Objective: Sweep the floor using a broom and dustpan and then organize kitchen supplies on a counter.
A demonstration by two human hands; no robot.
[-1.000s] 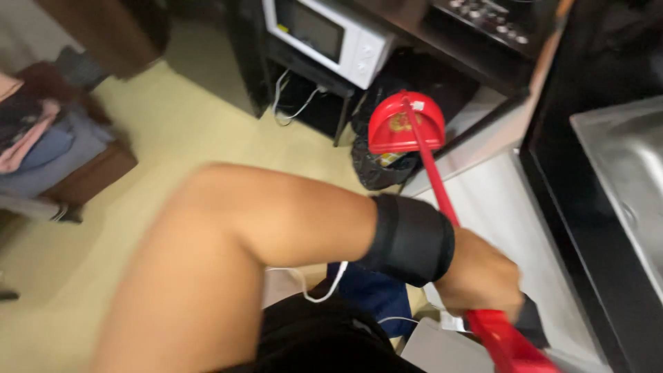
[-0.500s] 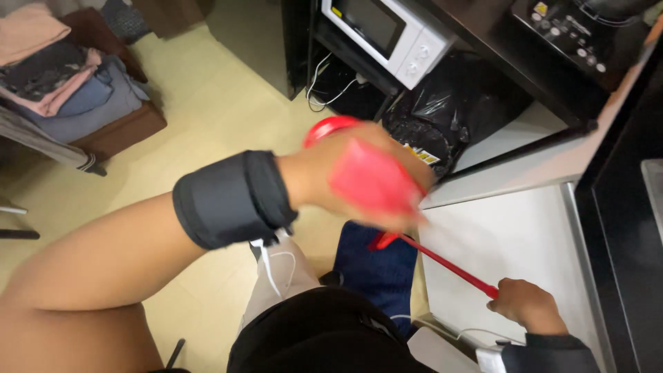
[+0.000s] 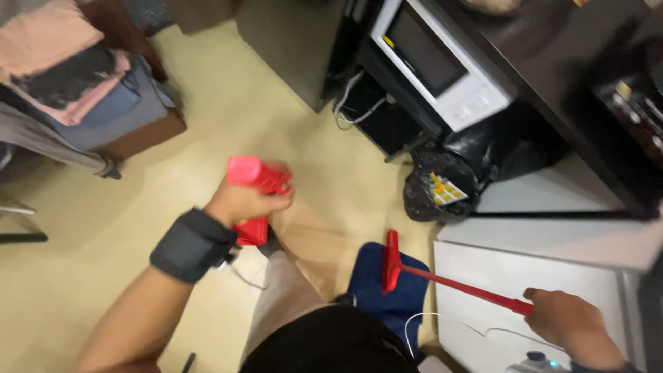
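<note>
My left hand (image 3: 243, 202), with a black band on the wrist, is closed around a red plastic piece (image 3: 253, 174) and holds it above the beige floor, in front of my leg. My right hand (image 3: 568, 323) grips the end of a thin red pole (image 3: 469, 289) at the lower right. The pole slants down to the left and ends in a flat red bar (image 3: 391, 261). That bar hangs over or rests on a blue cloth (image 3: 376, 293) on the floor; I cannot tell which.
A white microwave (image 3: 442, 69) sits on a low dark shelf at the top. Below it lies a black rubbish bag (image 3: 435, 190). A white cabinet (image 3: 532, 276) fills the right side. Folded clothes (image 3: 69, 83) are piled on a brown stand at the upper left.
My left hand has swung left and away from the pole with the red piece in it. The pole's end now shows a flat bar down by the blue cloth.
</note>
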